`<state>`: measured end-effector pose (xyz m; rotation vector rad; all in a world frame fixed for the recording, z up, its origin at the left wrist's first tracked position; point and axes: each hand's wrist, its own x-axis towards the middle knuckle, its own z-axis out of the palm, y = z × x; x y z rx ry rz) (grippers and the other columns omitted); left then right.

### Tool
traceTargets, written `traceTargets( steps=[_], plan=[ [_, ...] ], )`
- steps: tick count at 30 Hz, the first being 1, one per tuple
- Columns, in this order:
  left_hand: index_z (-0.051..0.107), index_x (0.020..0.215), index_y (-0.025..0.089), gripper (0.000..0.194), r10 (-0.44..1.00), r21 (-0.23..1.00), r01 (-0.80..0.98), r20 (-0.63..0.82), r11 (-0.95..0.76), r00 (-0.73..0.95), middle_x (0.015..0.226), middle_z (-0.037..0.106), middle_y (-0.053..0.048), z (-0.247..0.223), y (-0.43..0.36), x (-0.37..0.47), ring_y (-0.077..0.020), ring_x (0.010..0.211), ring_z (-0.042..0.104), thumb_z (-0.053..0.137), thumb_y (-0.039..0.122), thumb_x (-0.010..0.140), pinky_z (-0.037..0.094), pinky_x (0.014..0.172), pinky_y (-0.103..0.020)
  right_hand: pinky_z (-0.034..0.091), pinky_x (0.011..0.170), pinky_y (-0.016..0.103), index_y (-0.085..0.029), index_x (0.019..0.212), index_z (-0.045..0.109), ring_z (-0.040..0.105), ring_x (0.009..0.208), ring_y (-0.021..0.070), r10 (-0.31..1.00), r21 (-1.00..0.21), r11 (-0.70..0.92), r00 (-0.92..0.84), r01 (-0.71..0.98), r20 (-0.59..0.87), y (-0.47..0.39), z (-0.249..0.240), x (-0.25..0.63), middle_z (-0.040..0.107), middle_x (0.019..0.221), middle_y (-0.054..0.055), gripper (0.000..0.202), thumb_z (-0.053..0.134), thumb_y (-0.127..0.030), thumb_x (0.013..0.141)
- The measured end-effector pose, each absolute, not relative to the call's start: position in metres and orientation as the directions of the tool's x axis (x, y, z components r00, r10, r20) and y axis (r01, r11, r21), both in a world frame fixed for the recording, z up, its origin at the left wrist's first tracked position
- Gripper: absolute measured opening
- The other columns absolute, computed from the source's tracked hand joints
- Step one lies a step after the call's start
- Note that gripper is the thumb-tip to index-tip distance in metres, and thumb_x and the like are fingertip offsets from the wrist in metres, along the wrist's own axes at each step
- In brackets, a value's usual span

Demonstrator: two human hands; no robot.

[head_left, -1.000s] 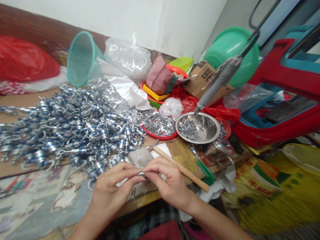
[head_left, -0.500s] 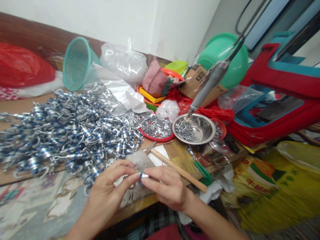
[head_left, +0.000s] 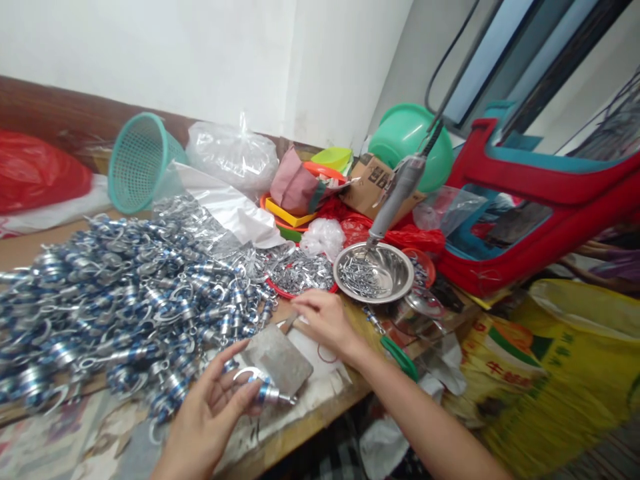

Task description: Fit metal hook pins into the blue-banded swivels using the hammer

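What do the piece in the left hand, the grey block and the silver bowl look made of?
Held piece: likely metal, glossy silver and blue; bright highlights suggest it, though coated plastic is possible.
Grey block: metal or stone, can't tell; dull, mottled face.
Silver bowl: probably stainless steel, polished; inner wall shows mirror-like reflections.

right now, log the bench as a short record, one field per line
left hand: holding a blue-and-silver fitting
right hand: at the blade, grip unclear
slab: gray, between the hands
pile: similar fittings, left side
red tray: loose silvery pieces
steel bowl: thin metal pins
gray tool: slanted, tip at bowl's far edge
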<state>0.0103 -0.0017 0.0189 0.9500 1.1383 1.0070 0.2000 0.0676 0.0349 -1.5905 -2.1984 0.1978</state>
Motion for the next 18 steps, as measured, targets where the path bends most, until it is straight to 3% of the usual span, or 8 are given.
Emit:
traceTargets(
  steps=[2,5,10,14,18],
  plan=[
    [0.040,0.114,0.021,0.065,0.955,0.952,-0.136,-0.255,0.276,0.151,0.067,0.064,0.001,0.021,0.002,0.012,-0.0206,0.066,0.064,0.070,0.039,0.059,0.053,0.054,-0.027,0.042,0.088,0.026,-0.015,0.102,0.061,0.054,0.102,0.0137,0.946,-0.284,0.297,-0.241,0.912,0.216,0.105,0.032,0.215,0.061,0.109,0.006,0.027,0.042,-0.007,0.085],
    [0.040,0.113,0.020,0.064,0.956,0.957,-0.130,-0.235,0.259,0.175,0.060,0.061,0.003,0.020,0.008,0.012,-0.0181,0.057,0.062,0.071,0.036,0.058,0.050,0.049,-0.025,0.045,0.084,0.035,-0.016,0.099,0.059,0.056,0.097,0.0176,0.955,-0.193,0.293,-0.277,0.936,0.107,0.143,0.022,0.227,0.060,0.105,0.006,0.018,0.049,-0.018,0.085],
    [0.039,0.110,0.020,0.064,0.953,0.957,-0.117,-0.244,0.267,0.180,0.060,0.060,0.002,0.012,0.012,0.009,-0.0174,0.056,0.059,0.071,0.032,0.057,0.049,0.046,-0.025,0.047,0.078,0.038,-0.016,0.108,0.052,0.055,0.093,0.0177,0.956,-0.131,0.291,-0.292,0.948,0.016,0.162,0.010,0.225,0.054,0.109,0.007,0.026,0.049,-0.029,0.086],
    [0.038,0.110,0.021,0.065,0.954,0.942,-0.181,-0.255,0.282,0.158,0.061,0.061,0.003,0.008,0.015,0.008,-0.0163,0.055,0.058,0.072,0.027,0.055,0.049,0.045,-0.026,0.047,0.078,0.038,-0.015,0.105,0.053,0.056,0.092,0.0180,0.970,-0.198,0.242,-0.237,0.950,0.047,0.165,0.014,0.229,0.055,0.106,0.006,0.025,0.051,-0.029,0.084],
    [0.035,0.111,0.022,0.067,0.951,0.935,-0.207,-0.252,0.286,0.178,0.060,0.060,0.005,0.006,0.017,0.007,-0.0145,0.051,0.057,0.073,0.022,0.054,0.048,0.045,-0.025,0.045,0.080,0.031,-0.013,0.096,0.058,0.057,0.094,0.0168,0.974,-0.360,0.207,-0.157,0.910,0.163,0.145,0.022,0.226,0.060,0.100,0.007,0.017,0.049,-0.020,0.084]
  ],
)
